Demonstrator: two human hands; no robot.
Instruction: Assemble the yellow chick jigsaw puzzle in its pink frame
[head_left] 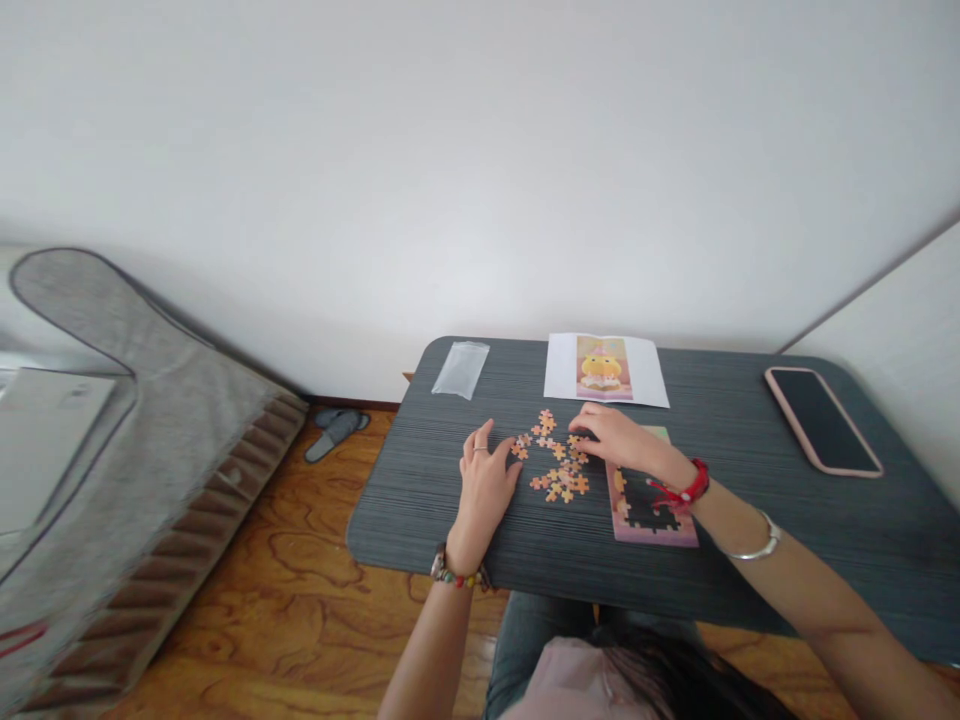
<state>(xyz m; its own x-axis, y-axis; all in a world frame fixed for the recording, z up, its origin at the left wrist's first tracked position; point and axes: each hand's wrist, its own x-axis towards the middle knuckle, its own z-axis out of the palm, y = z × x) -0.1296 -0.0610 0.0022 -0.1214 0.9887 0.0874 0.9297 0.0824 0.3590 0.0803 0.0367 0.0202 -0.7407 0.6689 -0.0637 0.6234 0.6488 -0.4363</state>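
Note:
Loose jigsaw puzzle pieces [559,482] in orange, pink and yellow lie scattered mid-table. To their left my left hand [484,487] rests on the tabletop, fingers apart, its thumb and fingertip close to the outermost pieces. My right hand [619,437] reaches in from the other side, with thumb and forefinger around a puzzle piece [575,440] at the pile's right edge. Under my right wrist is a puzzle frame [654,536], partly filled along its edges, with a dark bare middle. My hand and forearm hide its upper part.
Behind the pieces lies a sheet of paper [646,372] with a printed yellow figure. A clear plastic bag [460,369] is at the table's back left, a phone [823,420] at the right. The dark table [420,490] stands against a wall. Slippers [337,430] are on the floor.

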